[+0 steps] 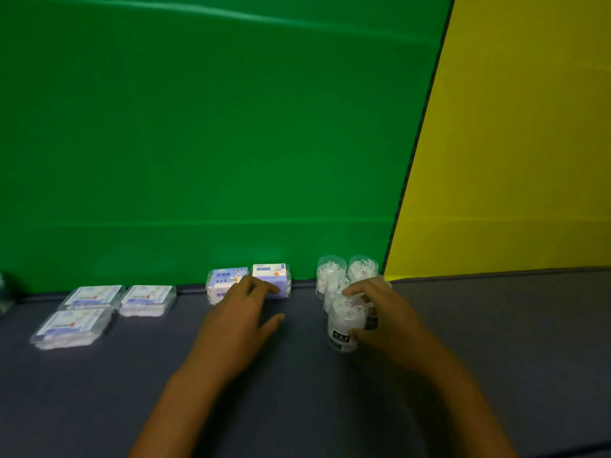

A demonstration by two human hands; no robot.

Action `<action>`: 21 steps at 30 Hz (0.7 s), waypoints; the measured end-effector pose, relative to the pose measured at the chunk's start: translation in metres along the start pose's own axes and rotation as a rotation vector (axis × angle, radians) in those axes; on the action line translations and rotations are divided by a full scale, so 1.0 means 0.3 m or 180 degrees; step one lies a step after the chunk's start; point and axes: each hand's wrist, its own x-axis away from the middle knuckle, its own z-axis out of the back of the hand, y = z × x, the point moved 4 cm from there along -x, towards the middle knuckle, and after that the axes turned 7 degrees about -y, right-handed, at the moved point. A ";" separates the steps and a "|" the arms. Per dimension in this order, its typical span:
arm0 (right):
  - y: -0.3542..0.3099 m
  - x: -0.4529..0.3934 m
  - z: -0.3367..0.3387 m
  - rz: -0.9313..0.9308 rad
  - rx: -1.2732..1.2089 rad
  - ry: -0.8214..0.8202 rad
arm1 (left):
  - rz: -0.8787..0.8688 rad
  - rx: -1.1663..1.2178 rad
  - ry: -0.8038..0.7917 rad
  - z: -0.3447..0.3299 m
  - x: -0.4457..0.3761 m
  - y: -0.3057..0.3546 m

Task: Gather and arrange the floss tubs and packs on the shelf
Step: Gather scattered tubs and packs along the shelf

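Several clear floss tubs (pixel 330 271) stand bunched at the back right of the dark shelf (pixel 496 325). My right hand (pixel 383 312) wraps its fingers and thumb around the nearest tub (pixel 344 322). Two purple-labelled floss packs (pixel 228 276) stand side by side against the green back wall. My left hand (pixel 241 312) reaches to them with fingers extended, fingertips touching the right pack (pixel 271 271), thumb spread out. Three flat floss packs lie at the left: two in the back row (pixel 94 295) (pixel 147 299) and one nearer (pixel 71 327).
A green wall (pixel 198 127) backs the shelf and a yellow panel (pixel 529 127) closes the right side. A blurred clear object (pixel 3 292) sits at the far left edge.
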 end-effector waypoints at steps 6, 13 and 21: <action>0.036 -0.014 -0.014 0.0309 0.0105 -0.0064 | 0.0214 -0.0031 0.0039 -0.017 0.030 0.012; -0.009 0.007 0.011 0.0271 0.0302 0.0026 | 0.0300 -0.0208 0.0036 0.035 0.086 0.018; -0.265 0.028 0.025 0.0164 0.1088 0.0376 | 0.0381 -0.0574 0.0249 0.222 0.201 -0.059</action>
